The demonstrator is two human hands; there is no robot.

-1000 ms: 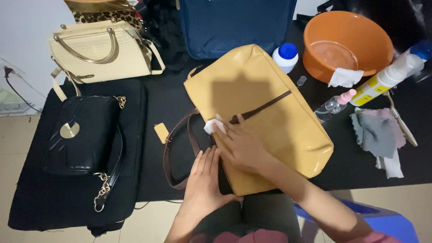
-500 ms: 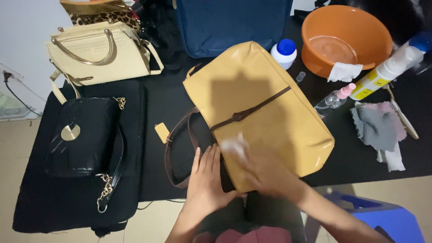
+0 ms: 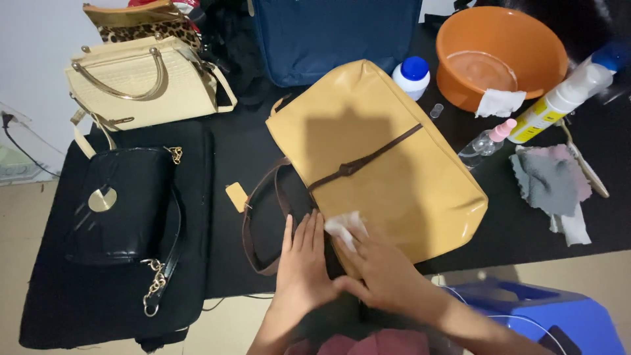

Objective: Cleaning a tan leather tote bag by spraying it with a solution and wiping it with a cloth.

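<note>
Two hands (image 3: 342,266), apparently a wipe (image 3: 344,227), yellow bag (image 3: 388,164), black table (image 3: 230,151).

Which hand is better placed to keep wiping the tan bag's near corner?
Right. The right hand presses the white wipe on the tan bag, while the left hand lies flat beside it, probably steadying the bag's edge.

A glossy mustard-yellow handbag (image 3: 388,164) is lying flat and slantwise on the black worktop (image 3: 513,230), just in front of the orange basin (image 3: 545,72). Its thin brown strap (image 3: 368,158) is crossing its face, looping off to the left. A crumpled white wipe (image 3: 343,227) is resting on its near corner.
</note>
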